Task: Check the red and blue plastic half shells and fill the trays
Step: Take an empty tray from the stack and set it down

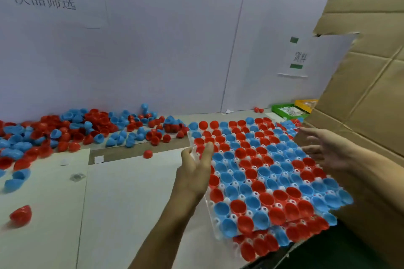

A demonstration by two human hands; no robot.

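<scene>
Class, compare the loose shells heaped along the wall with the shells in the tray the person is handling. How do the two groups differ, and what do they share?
The loose shells lie jumbled at all angles; the shells in the tray sit in neat rows, hollow side up. The heap rests on the table; the tray is gripped at its edge by the left hand, with the right hand open beside it. Both mix red and blue.

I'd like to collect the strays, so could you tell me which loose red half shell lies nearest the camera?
The red plastic half shell at bottom left, alone on the white table, far nearer than the lone one beside the pile.
</scene>
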